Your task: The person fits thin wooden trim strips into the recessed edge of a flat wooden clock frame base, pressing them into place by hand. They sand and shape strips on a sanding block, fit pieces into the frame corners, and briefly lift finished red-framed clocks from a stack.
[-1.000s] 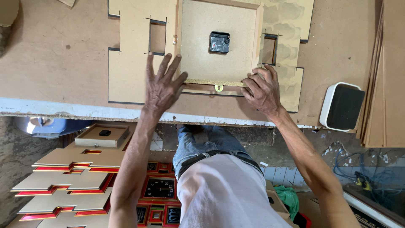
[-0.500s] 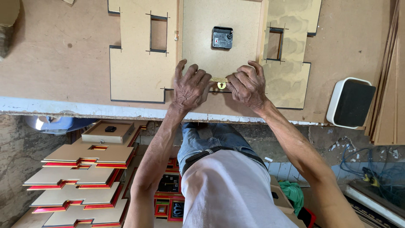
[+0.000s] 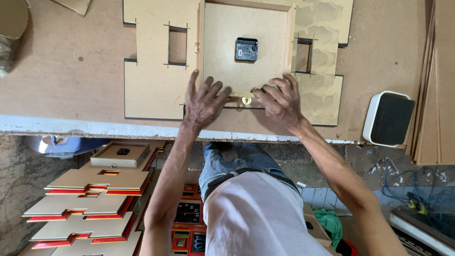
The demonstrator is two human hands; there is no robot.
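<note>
Both hands lay flat on the near edge of a square fibreboard panel (image 3: 244,52) on the workbench (image 3: 61,85). Left hand (image 3: 203,103) was open, fingers spread, palm down on the panel's lower left corner and the cut-out board beside it. Right hand (image 3: 280,100) was palm down too, fingers loosely curled and pointing inward at the lower right edge. Neither gripped anything; they pressed on the surface, close together but not touching. Between their fingertips sat a small brass hanger (image 3: 246,99) on the panel's bottom rim. Panel was framed with a raised border and carried a black clock movement (image 3: 246,49) near its middle. It lay on top of a larger stepped board (image 3: 151,90) with rectangular slots either side. White-edged black box (image 3: 389,118) sat at the bench's right, next to stacked thin sheets (image 3: 438,80). Below the bench, left side, a pile of stepped boards with red edges (image 3: 90,204), topped by another framed panel (image 3: 119,154).
</note>
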